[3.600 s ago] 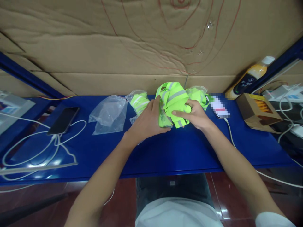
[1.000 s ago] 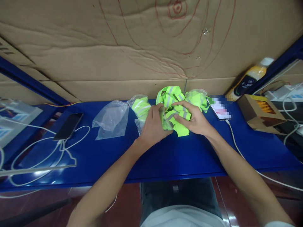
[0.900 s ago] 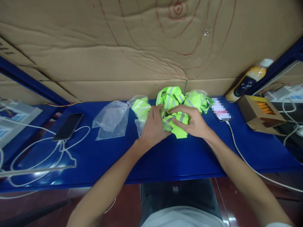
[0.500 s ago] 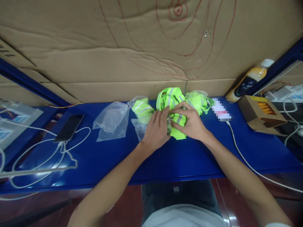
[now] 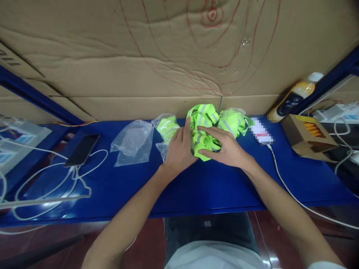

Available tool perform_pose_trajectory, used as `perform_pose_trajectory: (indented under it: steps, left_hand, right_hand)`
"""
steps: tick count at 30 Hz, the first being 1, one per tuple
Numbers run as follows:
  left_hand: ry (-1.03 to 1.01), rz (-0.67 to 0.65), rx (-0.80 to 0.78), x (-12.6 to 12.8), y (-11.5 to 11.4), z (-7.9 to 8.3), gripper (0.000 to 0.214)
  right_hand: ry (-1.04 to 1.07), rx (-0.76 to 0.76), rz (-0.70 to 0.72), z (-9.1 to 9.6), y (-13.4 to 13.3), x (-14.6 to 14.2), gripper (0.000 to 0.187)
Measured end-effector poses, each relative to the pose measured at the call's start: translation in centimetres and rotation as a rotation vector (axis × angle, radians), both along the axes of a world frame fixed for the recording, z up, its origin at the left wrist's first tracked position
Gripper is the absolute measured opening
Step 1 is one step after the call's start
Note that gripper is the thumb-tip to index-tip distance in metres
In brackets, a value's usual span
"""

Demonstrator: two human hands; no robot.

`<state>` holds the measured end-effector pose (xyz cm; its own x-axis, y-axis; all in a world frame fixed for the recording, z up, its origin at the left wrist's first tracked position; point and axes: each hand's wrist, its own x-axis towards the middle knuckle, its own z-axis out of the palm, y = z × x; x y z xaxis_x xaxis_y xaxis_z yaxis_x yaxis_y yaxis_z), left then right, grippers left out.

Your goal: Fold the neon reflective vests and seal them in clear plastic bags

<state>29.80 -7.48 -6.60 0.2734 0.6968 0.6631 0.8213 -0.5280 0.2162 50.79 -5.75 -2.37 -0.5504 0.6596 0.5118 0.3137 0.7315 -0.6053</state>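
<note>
A bunched neon-yellow reflective vest (image 5: 203,129) with grey stripes lies on the blue shelf (image 5: 196,183), pressed between both hands. My left hand (image 5: 178,149) cups its left side, fingers closed against the fabric and a bit of clear plastic. From the right, my right hand (image 5: 227,147) grips the same bundle with its fingers curled over the top. Just behind sit two more vests in clear bags, one at the left (image 5: 166,125) and one at the right (image 5: 233,120).
An empty clear bag (image 5: 131,141) lies to the left. A black phone (image 5: 82,149) with white cables (image 5: 50,179) is at far left. A second phone (image 5: 259,131), a juice bottle (image 5: 294,98) and a cardboard box (image 5: 307,136) sit at right. Cardboard backs the shelf.
Both hands have squeezed the vest into a tighter, smaller bundle; the loose end that hung toward me is now tucked in. The hands stay in about the same place.
</note>
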Motion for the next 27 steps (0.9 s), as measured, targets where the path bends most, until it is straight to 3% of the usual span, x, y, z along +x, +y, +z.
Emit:
perform_pose_trajectory:
  steps: [6,10,14,18,20,24,27]
  left_hand:
    - [0.124,-0.101,-0.035,0.7,-0.5,-0.7,0.114]
    - [0.123,-0.132,-0.064,0.7,-0.5,-0.6,0.116]
    - [0.118,-0.110,-0.038,0.2,-0.5,0.9,0.114]
    - [0.162,0.001,0.006,-0.4,-0.9,3.0,0.125]
    - [0.196,0.055,-0.016,-0.6,-1.0,3.3,0.118]
    - [0.263,0.039,-0.079,-0.4,-0.6,2.0,0.086]
    - [0.249,-0.032,-0.079,0.0,-0.2,0.7,0.083]
  right_hand:
    - [0.006,-0.145,-0.041,-1.2,1.4,0.8,0.031]
    - [0.088,-0.239,-0.021,-1.6,1.7,0.6,0.037]
    - [0.239,-0.332,-0.049,-1.4,1.4,-0.2,0.039]
    - [0.382,-0.291,-0.120,-0.6,1.4,-0.5,0.028]
    - [0.415,-0.284,-0.128,-0.3,1.5,-0.4,0.029]
    - [0.376,-0.284,-0.036,-0.5,1.7,0.0,0.027]
    - [0.328,-0.333,0.019,-0.9,1.9,0.1,0.024]
